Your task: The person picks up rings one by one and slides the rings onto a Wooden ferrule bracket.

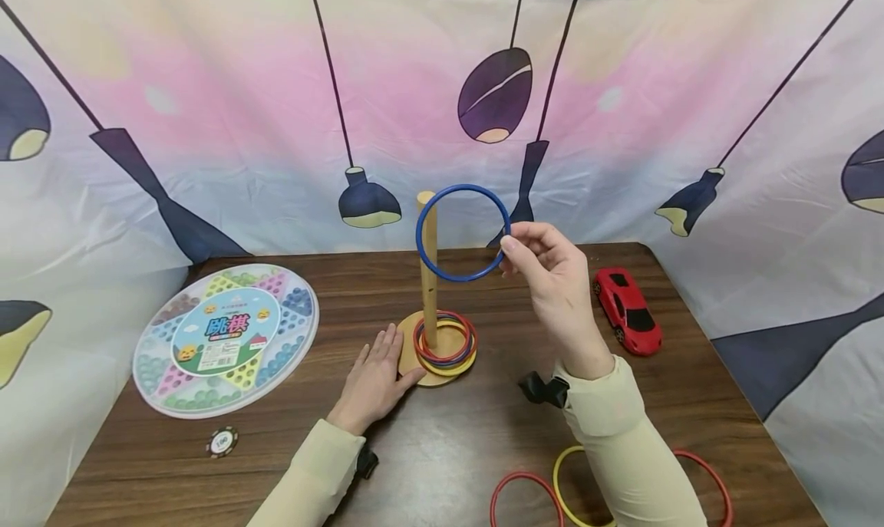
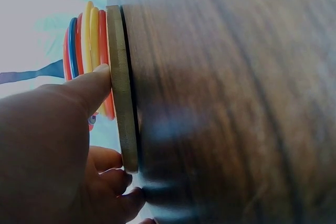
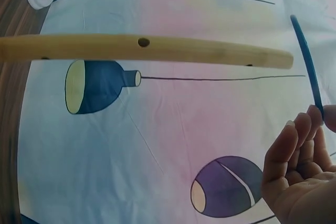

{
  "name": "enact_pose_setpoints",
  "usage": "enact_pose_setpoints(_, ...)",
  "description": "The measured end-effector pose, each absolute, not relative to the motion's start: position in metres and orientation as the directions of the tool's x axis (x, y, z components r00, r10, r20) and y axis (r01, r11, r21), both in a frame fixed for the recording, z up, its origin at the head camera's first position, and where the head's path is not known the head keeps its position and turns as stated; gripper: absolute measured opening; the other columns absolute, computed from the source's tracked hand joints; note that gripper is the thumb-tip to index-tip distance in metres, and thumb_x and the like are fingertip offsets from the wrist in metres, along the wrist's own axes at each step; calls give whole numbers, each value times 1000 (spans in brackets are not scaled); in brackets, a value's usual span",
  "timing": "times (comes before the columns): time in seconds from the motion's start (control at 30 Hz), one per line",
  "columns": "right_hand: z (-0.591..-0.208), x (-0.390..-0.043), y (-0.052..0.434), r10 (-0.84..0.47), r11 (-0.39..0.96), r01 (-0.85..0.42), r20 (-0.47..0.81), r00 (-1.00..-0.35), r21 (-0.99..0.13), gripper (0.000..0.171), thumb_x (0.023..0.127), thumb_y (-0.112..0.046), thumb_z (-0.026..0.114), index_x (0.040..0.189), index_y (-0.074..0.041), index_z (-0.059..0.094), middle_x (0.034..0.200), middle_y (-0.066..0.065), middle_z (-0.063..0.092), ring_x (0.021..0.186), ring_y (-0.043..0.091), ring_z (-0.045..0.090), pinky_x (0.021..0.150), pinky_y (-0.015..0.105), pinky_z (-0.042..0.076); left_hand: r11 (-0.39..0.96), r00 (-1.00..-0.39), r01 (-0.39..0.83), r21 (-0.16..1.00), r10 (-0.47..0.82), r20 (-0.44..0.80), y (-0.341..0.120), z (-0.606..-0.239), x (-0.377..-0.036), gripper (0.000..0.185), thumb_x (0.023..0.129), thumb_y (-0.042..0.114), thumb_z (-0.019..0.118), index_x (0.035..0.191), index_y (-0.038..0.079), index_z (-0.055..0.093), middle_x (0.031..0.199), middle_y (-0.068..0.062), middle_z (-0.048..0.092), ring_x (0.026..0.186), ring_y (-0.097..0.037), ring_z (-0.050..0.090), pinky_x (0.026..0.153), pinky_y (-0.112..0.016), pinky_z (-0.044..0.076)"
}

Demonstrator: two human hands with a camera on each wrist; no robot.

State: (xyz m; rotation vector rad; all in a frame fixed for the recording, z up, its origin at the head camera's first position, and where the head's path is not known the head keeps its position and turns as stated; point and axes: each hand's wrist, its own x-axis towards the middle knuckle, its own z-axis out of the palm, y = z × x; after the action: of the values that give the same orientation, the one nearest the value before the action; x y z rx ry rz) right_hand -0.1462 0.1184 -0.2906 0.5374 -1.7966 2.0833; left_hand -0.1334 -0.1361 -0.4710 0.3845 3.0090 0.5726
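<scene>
Ring (image 1: 463,233) in right hand (image 1: 555,281)

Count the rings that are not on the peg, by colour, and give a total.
Blue ring, pinched by the right hand: 1
Red rings, lying on the table: 2
Yellow ring, lying on the table: 1
Total: 4

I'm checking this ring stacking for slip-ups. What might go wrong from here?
The right hand only pinches the blue ring at its rim, and the ring stands upright beside the peg's top, so it may catch there or slip free. The left hand merely rests against the wooden base; a knock on the peg might tip the stand.
</scene>
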Motion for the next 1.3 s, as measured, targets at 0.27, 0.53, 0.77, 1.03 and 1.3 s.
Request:
enact_pose_setpoints(0.27,-289,-151,110,0,-147,-473,478,-878,-869,19,94,-8,64,108,6,61,79,11,64,69,21,59,65,29,53,903,-968,229,365,250,-10,-136,-472,-134,86,94,56,53,152,-2,26,158,-19,21,145,-33,20,115,-53,18)
enact_pose_setpoints(0.53,-289,-159,103,-32,-152,-458,467,-884,-876,18,94,-10,64,108,3,63,79,5,65,71,19,61,66,30,54,900,-969,224,373,245,-11,-137,-473,-134,86,94,56,53,152,-1,25,158,-18,20,146,-33,19,116,-53,17)
enact_pose_setpoints(0.77,-297,-166,97,-59,-138,-412,422,-905,-901,22,94,-10,65,109,5,62,79,5,65,73,22,61,67,29,54,899,-969,227,374,247,-5,-138,-473,-133,86,94,56,53,152,-1,25,158,-18,20,146,-33,19,116,-53,17)
enact_pose_setpoints(1.03,-311,-171,96,-91,-101,-345,354,-931,-933,25,94,-11,65,112,6,61,81,5,65,73,18,62,68,28,54,897,-967,237,372,256,0,-137,-473,-133,86,94,56,53,152,-1,26,158,-19,21,145,-34,20,115,-53,18)
enact_pose_setpoints(1.3,-332,-174,97,-153,57,-249,238,-959,-967,22,95,-14,65,110,2,63,83,12,66,72,16,62,68,34,52,897,-967,244,368,255,18,-138,-475,-133,86,95,57,52,152,-2,26,158,-19,21,145,-34,20,115,-54,19)
